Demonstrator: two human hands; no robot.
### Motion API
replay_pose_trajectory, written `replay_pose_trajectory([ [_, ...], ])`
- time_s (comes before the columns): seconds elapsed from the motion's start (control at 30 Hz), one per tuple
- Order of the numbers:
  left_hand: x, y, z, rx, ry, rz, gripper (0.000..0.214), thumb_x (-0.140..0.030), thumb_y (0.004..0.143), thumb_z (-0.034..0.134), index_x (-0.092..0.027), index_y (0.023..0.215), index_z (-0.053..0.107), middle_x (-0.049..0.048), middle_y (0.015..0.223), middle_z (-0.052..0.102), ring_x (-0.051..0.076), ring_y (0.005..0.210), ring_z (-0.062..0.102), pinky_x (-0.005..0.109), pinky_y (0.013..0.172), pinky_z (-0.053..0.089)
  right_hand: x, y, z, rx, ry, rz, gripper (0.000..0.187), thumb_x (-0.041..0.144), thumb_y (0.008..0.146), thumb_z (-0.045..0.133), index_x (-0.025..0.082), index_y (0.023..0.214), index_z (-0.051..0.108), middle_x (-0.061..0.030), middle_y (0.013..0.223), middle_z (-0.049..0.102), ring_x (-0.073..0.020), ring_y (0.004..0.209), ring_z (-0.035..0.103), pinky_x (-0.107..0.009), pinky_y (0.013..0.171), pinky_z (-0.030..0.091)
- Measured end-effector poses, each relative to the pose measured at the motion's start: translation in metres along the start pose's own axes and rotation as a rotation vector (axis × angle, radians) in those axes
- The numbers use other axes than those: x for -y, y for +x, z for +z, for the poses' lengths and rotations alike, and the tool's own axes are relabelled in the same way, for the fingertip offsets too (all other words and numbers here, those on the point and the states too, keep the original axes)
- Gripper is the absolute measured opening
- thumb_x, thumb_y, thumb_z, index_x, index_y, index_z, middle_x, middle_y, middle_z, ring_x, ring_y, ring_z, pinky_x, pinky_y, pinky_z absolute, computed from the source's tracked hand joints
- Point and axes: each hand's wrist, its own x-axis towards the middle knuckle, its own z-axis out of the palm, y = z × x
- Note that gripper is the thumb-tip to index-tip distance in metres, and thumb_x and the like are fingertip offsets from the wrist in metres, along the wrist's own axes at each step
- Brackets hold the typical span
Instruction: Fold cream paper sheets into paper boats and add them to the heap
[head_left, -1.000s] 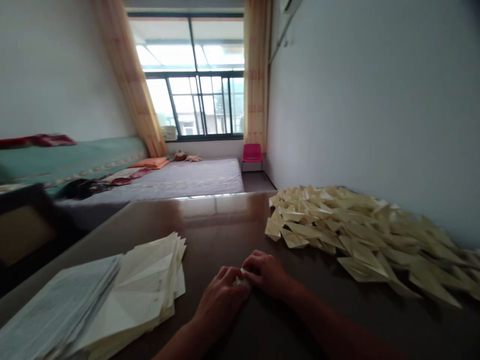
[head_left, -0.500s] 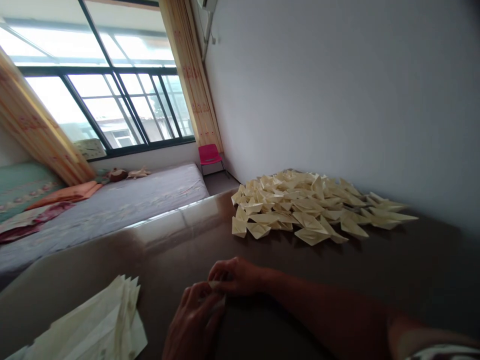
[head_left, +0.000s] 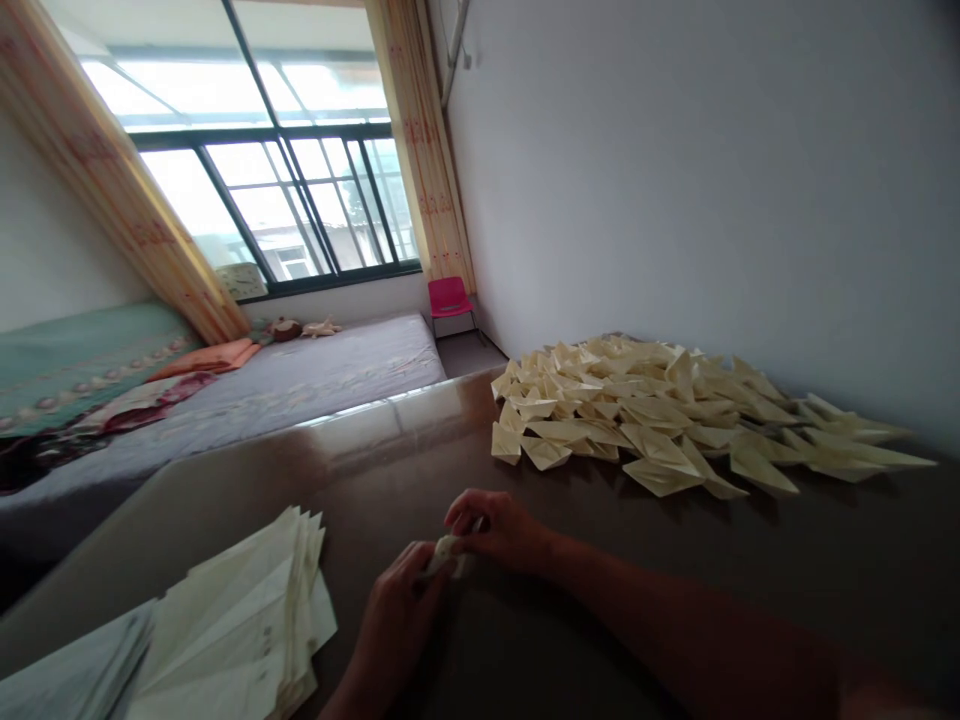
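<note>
Table | left hand, right hand | holding 1 folded paper

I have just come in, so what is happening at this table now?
A person is working a small pale paper with bare hands: the left hand and the right hand both grip it, low over the table. To the left lies a stack of sheets. To the right, near the wall, is a large heap of folded papers.

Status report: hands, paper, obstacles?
Left hand, right hand: both on small folded paper. Paper partly hidden. Sheet stack, folded-paper pile: apart from hands.
</note>
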Motion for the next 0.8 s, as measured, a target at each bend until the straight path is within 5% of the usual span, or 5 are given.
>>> replay_pose_trajectory([
  [0.4,-0.0078,-0.0052,0.0014,-0.103,-0.144,-0.114,0.016,-0.031,0.084,0.056,-0.016,0.083,0.063,-0.0023,0.072,0.061,0.012,0.066,0.051,0.020,0.062,0.039,-0.0041,-0.0077,0.0024,0.134,-0.307,0.029,0.014,0.029,0.077,0.066,0.015,0.074,0.064,0.0021,0.065,0.061,-0.0119,0.063,0.053,-0.021,0.058,0.037],
  [0.8,-0.0051,-0.0035,0.0041,-0.112,-0.049,0.020,0.035,-0.036,0.093,0.046,-0.016,0.065,0.053,-0.0025,0.067,0.049,0.010,0.063,0.046,0.021,0.060,0.034,-0.0026,-0.0082,-0.0016,0.184,-0.362,0.013,0.015,0.028,0.079,0.060,0.017,0.072,0.053,0.0032,0.064,0.054,-0.0120,0.061,0.046,-0.023,0.058,0.035],
])
